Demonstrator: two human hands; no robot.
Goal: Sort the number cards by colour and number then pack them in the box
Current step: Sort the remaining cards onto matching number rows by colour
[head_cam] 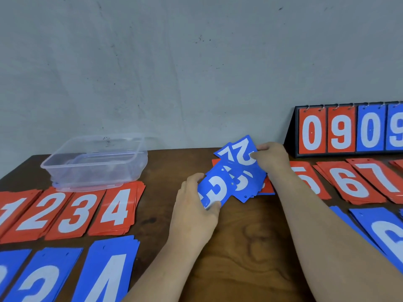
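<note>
Sorted blue stacks, a blue 4 pile [109,269] among them, line the near edge of the wooden table [239,247]. At mid-table the left hand [194,205] curls round a blue 3 card [212,190], while the right hand [270,158] pinches fanned blue 2 cards [242,153] over a loose heap of cards [246,186]. Red piles 1 to 4 [115,210] lie left, red piles 5, 6 and 7 [353,184] right. Behind stand the clear plastic box [91,171], empty, at the left red piles' far edge, and a flip scoreboard [349,129] by the wall.
</note>
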